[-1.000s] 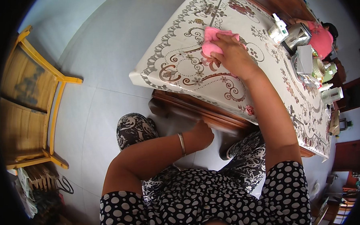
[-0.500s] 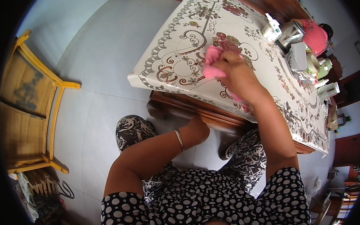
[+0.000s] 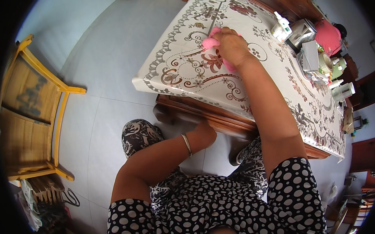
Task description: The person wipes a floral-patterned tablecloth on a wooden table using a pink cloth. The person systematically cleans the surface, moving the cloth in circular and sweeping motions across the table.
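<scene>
My right hand is closed on a pink cloth, pressing it to the patterned tablecloth. Folds of the cloth stick out to the left of my fingers and below my palm. Beside the table's brown wooden edge, my left hand is held low, its fingers curled under. What those fingers hold, if anything, is hidden. A silver bangle circles the left wrist.
Along the table's right side stand a white spray bottle, a metal kettle, a white box, a tape roll and several bottles. A yellow wooden chair stands at the left, with a stack of bundled items below it.
My right hand has slid the pink cloth farther away across the tablecloth and slightly left, uncovering printed flowers nearer me. My left hand has barely moved.
</scene>
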The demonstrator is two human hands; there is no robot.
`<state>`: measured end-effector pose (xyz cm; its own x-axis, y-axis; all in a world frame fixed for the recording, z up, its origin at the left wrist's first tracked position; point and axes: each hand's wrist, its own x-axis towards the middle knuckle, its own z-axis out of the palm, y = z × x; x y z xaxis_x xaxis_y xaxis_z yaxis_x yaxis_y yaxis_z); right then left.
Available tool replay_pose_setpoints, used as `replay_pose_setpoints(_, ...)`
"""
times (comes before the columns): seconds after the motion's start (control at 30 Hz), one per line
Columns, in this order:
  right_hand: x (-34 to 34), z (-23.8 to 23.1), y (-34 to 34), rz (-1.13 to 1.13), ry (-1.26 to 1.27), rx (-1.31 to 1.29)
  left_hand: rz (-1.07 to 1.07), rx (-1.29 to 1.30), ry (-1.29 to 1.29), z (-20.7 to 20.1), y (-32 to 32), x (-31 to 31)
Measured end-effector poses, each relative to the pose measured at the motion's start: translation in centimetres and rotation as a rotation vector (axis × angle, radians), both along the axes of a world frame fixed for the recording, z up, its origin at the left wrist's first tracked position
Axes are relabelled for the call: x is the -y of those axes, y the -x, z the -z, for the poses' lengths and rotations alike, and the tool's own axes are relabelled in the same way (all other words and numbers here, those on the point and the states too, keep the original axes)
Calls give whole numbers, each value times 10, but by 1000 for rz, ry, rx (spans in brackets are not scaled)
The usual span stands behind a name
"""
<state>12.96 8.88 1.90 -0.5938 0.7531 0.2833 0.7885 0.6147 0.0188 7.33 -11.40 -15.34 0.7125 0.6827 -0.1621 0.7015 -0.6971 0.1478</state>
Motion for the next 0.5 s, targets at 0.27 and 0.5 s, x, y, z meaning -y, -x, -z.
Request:
replay_pose_setpoints(0.27, 55, -7, -24, -171, -16, 94, -11, 83, -35, -20, 6, 13)
replay_pose_setpoints(0.5, 19, -2, 9, 9, -83, 165, -18, 46, 26, -10, 2, 9)
